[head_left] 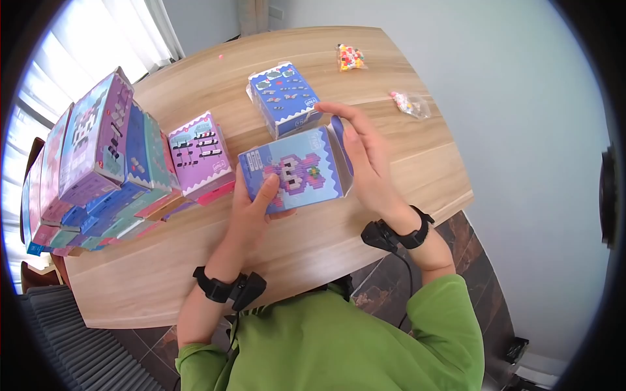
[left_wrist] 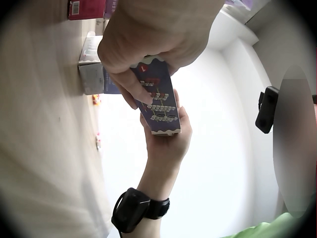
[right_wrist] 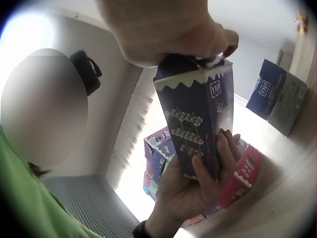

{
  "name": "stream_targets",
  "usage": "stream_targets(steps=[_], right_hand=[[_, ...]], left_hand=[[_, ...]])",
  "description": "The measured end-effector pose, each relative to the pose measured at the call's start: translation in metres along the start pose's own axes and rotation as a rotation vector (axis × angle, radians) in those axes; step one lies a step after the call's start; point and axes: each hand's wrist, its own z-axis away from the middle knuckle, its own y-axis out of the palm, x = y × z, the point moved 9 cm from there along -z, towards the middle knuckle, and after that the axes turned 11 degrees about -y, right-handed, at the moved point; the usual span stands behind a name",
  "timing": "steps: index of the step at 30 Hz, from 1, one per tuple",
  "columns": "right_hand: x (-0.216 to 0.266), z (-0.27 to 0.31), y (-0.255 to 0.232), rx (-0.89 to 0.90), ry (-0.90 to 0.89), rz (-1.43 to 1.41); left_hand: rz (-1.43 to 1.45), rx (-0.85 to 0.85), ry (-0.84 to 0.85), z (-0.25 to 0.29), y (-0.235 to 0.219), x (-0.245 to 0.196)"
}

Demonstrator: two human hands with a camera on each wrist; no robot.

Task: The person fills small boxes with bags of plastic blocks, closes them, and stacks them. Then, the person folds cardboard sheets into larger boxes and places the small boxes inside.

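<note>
A light-blue toy block box, printed with a purple block figure, is held over the table near its front edge. My left hand grips its left end, thumb across the printed face and fingers beneath. At the box's other end, the blue flap stands raised from the opening. My right hand is at this flap, its thumb beside it and the index finger stretched out past it. From the right wrist view, the right hand hangs over the opened top. The inside of the box is hidden.
A blue box lies just beyond the held one. To the left are a purple box and a large stack of boxes. Clear bags of colourful pieces and of pale pieces lie toward the far right.
</note>
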Motion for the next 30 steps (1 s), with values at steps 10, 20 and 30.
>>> stream_targets(steps=[10, 20, 30], right_hand=[[-0.015, 0.001, 0.005, -0.117, 0.113, -0.686], [0.003, 0.01, 0.018, 0.094, -0.03, -0.091], [-0.02, 0.013, 0.016, 0.005, 0.134, -0.74]], left_hand=[[0.17, 0.062, -0.048, -0.001, -0.003, 0.005], [0.083, 0.052, -0.034, 0.005, 0.012, 0.001], [0.162, 0.067, -0.074, 0.007, 0.008, 0.004]])
